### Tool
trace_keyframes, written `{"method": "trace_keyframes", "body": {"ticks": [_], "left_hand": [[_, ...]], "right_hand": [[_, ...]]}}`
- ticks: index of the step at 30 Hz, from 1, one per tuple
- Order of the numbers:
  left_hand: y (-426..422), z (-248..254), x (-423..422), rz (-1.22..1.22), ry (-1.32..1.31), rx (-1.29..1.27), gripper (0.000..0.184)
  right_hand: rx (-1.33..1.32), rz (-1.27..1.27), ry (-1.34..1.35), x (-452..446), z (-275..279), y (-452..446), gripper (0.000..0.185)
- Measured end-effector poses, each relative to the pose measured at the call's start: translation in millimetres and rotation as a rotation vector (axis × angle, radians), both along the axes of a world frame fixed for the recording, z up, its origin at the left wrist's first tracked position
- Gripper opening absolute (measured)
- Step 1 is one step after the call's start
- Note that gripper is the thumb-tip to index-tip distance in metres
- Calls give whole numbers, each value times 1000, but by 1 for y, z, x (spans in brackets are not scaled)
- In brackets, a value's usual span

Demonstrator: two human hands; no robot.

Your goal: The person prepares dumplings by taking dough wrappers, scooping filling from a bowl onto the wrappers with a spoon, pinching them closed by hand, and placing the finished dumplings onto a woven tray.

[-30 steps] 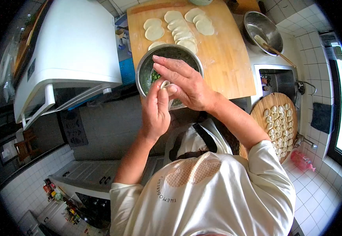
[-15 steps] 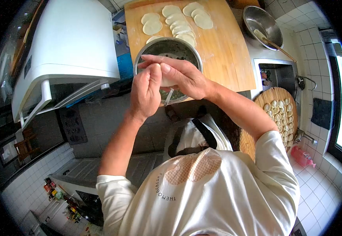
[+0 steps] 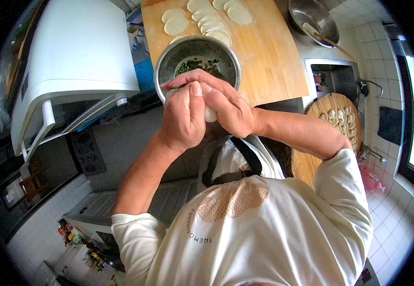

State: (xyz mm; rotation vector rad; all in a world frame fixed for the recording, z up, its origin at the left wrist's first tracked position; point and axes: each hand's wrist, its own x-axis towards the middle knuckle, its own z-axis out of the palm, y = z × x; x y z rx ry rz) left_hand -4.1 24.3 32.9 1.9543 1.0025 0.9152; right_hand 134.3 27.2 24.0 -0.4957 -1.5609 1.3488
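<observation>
My left hand (image 3: 184,117) and my right hand (image 3: 228,106) are pressed together in front of my chest, at the near rim of a metal bowl. Between them is a dumpling (image 3: 210,115); only a small pale, rounded part of it shows under the fingers. Both thumbs lie side by side on top, with the fingers closed round the dough. Chopped green filling (image 3: 198,66) lies inside the metal bowl (image 3: 238,71), partly covered by my fingers.
Flat round dough wrappers (image 3: 176,25) overlap on a wooden board (image 3: 269,62). To the right are a larger steel bowl (image 3: 323,26) with a wooden-handled tool, a sink (image 3: 335,78), and a round woven tray (image 3: 307,164) with rows of dumplings. A white appliance (image 3: 78,43) stands left.
Both hands have come slightly nearer my body, still pressed together round the dumpling. More of the green filling shows, and the spoon handle seen before is out of sight.
</observation>
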Motion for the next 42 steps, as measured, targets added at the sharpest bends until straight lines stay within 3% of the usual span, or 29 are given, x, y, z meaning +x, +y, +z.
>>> {"method": "trace_keyframes", "body": {"ticks": [5, 9, 13, 15, 18, 20, 21, 23, 25, 28, 30, 33, 34, 42], "left_hand": [[4, 3, 7, -20, -107, 6, 35], [-3, 13, 12, 14, -156, -121, 37], [-15, 7, 17, 51, -32, 16, 38], [-11, 11, 16, 0, -154, -48, 40], [-5, 20, 13, -45, -541, -599, 54], [-1, 20, 7, -93, -729, -963, 69], [0, 23, 9, -91, -732, -951, 69], [-1, 27, 14, -30, -808, -999, 74], [2, 27, 15, -57, -572, -870, 76], [-1, 33, 25, 15, -624, -764, 75], [5, 23, 25, 69, -1045, -1023, 73], [6, 20, 23, 110, -998, -1022, 72], [7, 18, 23, 108, -992, -1004, 72], [10, 11, 25, 129, -939, -907, 70]], "right_hand": [[-129, 26, 86, 3, 0, -3, 37], [-169, 5, 38, 7, 11, -8, 37], [-62, -49, -67, 12, 12, -21, 44], [-89, 13, -99, 17, 16, -15, 44], [-319, 53, -99, 22, 33, -13, 59], [-300, 7, -31, 22, 23, -9, 81], [-289, 13, -33, 24, 26, -8, 81], [-246, -116, -370, 29, 28, -10, 83], [-214, -233, -402, 25, 32, -9, 80], [-297, -321, -514, 20, 37, -10, 70], [-11, -442, -324, 15, 15, -7, 59], [29, -370, -382, 25, 14, -7, 47], [1, -393, -331, 26, 10, -7, 36], [129, -407, -292, 25, 3, 0, 21]]}}
